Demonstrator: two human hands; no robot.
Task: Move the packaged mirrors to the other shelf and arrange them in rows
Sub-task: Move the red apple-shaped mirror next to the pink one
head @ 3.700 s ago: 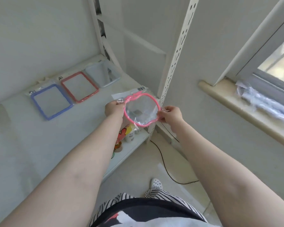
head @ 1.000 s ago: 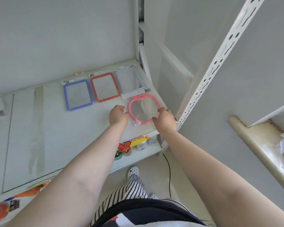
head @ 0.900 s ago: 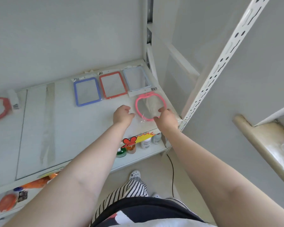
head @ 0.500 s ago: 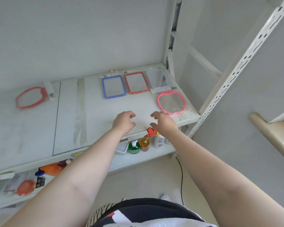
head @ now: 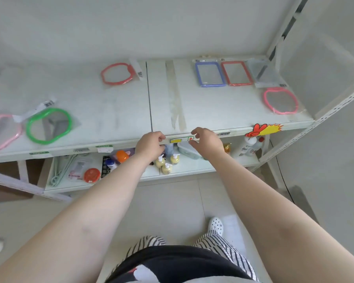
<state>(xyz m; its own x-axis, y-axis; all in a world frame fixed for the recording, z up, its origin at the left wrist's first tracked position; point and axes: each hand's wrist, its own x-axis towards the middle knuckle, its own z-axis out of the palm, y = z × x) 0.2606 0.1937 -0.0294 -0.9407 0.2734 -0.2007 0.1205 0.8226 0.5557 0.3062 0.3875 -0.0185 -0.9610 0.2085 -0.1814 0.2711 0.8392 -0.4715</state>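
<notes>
Left hand (head: 150,145): at the front edge of the upper shelf (head: 119,111), near the seam between the two shelf boards; fingers loosely curled, holding nothing.
Right hand (head: 207,141): just to the right of the left hand, at the same front edge; fingers loosely curled and spread, holding nothing.
Right shelf board, back row: three packaged rectangular mirrors lie flat side by side: blue-framed mirror (head: 210,74), red-framed mirror (head: 237,73), and a pale grey-framed mirror (head: 263,73) nearest the corner upright.
Right shelf board, front: pink round mirror (head: 280,100) lies flat in its clear bag, in front of the pale grey-framed mirror and near the right edge.
Left shelf board, back: red round mirror (head: 117,73) lies flat, its barcode tag toward the seam.
Left shelf board, front left: green round mirror (head: 48,126) lies flat in its bag; light pink round mirror (head: 2,131) lies just beside it on the left, partly cut off by the frame edge.
Hand-to-mirror relation: both hands are well apart from every mirror.
Lower shelf (head: 192,168): holds pump bottles (head: 168,162), an orange-capped container (head: 122,156) and other small packaged goods.
Shelf edge: a red and yellow sticker (head: 264,128) sits on the front rail at the right.
Floor: striped trousers (head: 219,245) and a white perforated shoe (head: 216,225) are visible below.
</notes>
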